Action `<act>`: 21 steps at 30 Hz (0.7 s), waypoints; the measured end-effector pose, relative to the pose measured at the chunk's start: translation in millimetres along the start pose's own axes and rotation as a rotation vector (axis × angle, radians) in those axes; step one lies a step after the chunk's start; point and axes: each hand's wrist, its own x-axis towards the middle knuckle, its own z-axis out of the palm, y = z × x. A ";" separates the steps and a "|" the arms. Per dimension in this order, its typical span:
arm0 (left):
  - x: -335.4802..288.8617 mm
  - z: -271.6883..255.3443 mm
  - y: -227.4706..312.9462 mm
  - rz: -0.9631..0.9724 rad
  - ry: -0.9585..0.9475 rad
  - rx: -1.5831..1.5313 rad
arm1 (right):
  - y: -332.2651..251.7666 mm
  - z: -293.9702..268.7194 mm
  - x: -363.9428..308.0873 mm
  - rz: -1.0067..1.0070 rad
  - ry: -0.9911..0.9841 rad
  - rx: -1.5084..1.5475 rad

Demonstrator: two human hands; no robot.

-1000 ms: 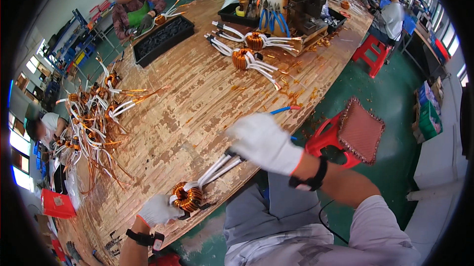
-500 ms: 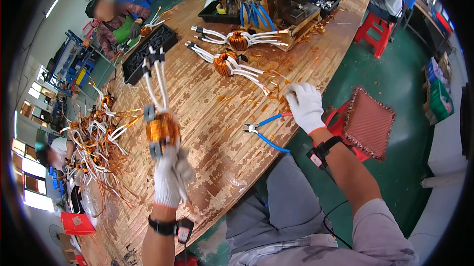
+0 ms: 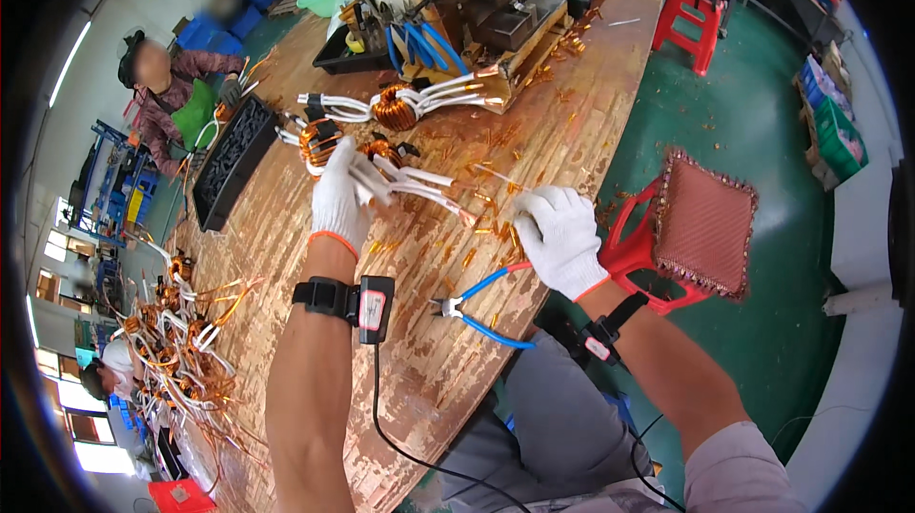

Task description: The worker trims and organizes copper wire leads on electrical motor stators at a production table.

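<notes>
My left grip (image 3: 341,194) is closed on a copper-wound toroidal coil (image 3: 319,141), its white leads blurred beside my glove, near the far side of the tabletop (image 3: 429,380). A second wound coil (image 3: 383,153) sits just right of it, a third (image 3: 396,108) just beyond. My right grip (image 3: 562,239) is half curled, nothing showing in it, beside the diagonal cutters (image 3: 486,328) (blue-handled, jaws parted) and copper offcuts (image 3: 469,258).

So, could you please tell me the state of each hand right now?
Left hand: closed, holding a copper coil with white leads.
Right hand: loosely open, nothing visible in it, beside the blue-handled pliers.
</notes>
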 end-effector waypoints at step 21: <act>-261.6 -287.0 -12.1 -0.435 -0.102 0.679 | -3.0 5.3 -0.8 0.006 -0.024 -0.031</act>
